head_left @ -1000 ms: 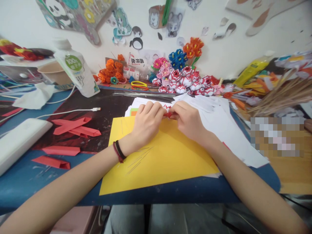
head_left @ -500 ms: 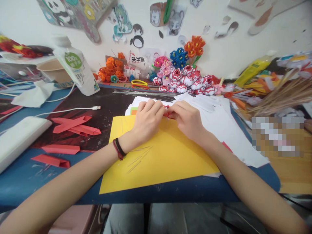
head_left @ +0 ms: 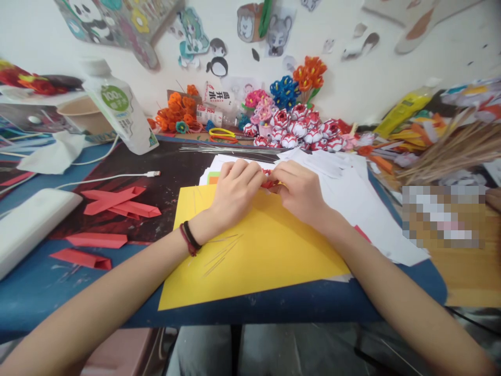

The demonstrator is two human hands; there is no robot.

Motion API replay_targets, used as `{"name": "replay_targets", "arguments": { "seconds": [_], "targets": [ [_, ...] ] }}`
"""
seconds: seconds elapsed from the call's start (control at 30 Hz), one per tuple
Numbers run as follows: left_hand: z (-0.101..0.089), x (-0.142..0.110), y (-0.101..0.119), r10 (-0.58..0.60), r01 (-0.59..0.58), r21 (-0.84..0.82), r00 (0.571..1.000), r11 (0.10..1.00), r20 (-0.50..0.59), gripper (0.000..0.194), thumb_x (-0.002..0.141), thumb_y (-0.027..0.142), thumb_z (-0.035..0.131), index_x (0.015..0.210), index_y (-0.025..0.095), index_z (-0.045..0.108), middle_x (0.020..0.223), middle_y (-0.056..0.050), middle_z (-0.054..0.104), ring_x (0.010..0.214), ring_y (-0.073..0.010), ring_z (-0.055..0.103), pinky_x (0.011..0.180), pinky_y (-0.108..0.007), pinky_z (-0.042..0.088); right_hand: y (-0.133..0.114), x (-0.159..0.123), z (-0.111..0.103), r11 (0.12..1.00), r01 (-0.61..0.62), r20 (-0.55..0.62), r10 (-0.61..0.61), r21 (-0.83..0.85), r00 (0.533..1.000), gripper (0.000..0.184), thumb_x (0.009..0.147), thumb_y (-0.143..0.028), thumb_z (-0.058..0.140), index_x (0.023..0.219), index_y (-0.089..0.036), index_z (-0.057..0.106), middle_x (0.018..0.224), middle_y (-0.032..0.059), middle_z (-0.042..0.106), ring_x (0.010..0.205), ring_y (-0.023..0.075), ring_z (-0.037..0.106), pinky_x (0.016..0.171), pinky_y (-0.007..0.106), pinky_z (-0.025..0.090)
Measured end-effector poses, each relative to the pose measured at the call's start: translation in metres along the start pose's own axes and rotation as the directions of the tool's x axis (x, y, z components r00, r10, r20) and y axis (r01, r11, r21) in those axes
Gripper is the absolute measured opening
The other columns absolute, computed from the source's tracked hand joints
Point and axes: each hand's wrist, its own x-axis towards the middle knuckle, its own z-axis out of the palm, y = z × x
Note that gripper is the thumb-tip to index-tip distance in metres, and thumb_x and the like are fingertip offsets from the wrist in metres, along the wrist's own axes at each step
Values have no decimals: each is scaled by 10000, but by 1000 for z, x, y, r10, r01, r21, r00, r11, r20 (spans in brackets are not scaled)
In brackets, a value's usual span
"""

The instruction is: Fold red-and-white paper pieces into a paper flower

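Observation:
Between my hands, above the far edge of a yellow sheet, is a small red folded paper piece, mostly covered by fingers. My left hand is closed on its left side. Pinching its right side is my right hand, fingers bent inward. Thin wires lie on the yellow sheet beside my left wrist. Further left, several red folded paper strips rest on the dark mat, two of them crossed. White paper sheets spread out under and beyond my right hand.
A white bottle and a white power bank stand and lie at left, with a cable. Red-and-white paper flowers and a bundle of wires line the back. Thin sticks lean at right.
Both hands stay together at the same spot, with small finger shifts around the red piece. The whole view has moved slightly; nothing else differs.

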Motion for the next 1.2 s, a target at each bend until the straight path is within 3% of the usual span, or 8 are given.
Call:
{"name": "replay_targets", "arguments": {
  "seconds": [0.17, 0.43, 0.67, 0.8, 0.93, 1.03, 1.2],
  "targets": [
    [-8, 2, 2, -111, 110, -18, 991, 994, -69, 128, 975, 247, 488, 1054, 224, 587, 1044, -64, 630, 917, -217, 509, 769, -359, 335, 5, 0, -2, 998, -52, -73, 49, -39, 996, 97, 838, -152, 601, 758, -204, 622, 755, 28, 631, 765, 194, 569, 675, 321, 415],
    [-7, 4, 3, -33, 19, 114, 992, 993, 124, 218, 977, 337, 471, 892, 179, 596, 857, -65, 637, 801, -215, 534, 666, -346, 333, 4, 2, -2, 997, -73, -45, 74, 17, 996, 124, 878, -220, 574, 767, -202, 625, 752, 29, 629, 717, 172, 557, 644, 303, 411],
    [-5, 3, 3, 63, -78, 114, 989, 990, 134, 209, 959, 194, 463, 783, 184, 576, 756, -30, 607, 726, -183, 529, 620, -329, 351, 3, 4, -5, 997, -70, -1, 70, 40, 998, 144, 912, -247, 559, 803, -196, 638, 788, 37, 633, 754, 173, 568, 678, 301, 428],
    [-6, 2, 3, 57, -66, 57, 987, 996, 149, 192, 936, 154, 467, 786, 183, 583, 766, -32, 608, 725, -174, 529, 628, -317, 372, 1, 5, -4, 991, -107, 6, 107, 84, 994, 116, 922, -258, 563, 852, -212, 644, 830, 37, 622, 814, 183, 574, 719, 312, 446],
    [-4, 0, 2, 63, -70, 49, 990, 996, 125, 203, 943, 168, 460, 790, 181, 594, 772, -34, 613, 722, -170, 527, 624, -319, 371, -1, 7, -3, 988, -91, -85, 102, 122, 991, 96, 892, -205, 579, 816, -211, 638, 1063, 87, 576, 1029, 225, 558, 878, 384, 464],
    [-2, -1, 1, 62, -67, 60, 994, 996, 92, 209, 951, 195, 461, 795, 180, 599, 755, -32, 608, 712, -168, 524, 617, -322, 359, -3, 9, -4, 972, -113, -49, 125, 206, 991, 78, 888, -180, 577, 834, -202, 627, 1204, 110, 550, 1120, 231, 558, 945, 409, 460],
    [-1, -2, 2, 56, -60, 56, 995, 997, 77, 190, 938, 199, 459, 806, 173, 594, 737, -32, 596, 711, -171, 522, 613, -325, 347, -3, 10, -6, 939, -133, 15, 136, 318, 991, 76, 898, -198, 581, 833, -211, 617, 1101, 86, 637, 1060, 210, 605, 894, 371, 496]
  ]
}}
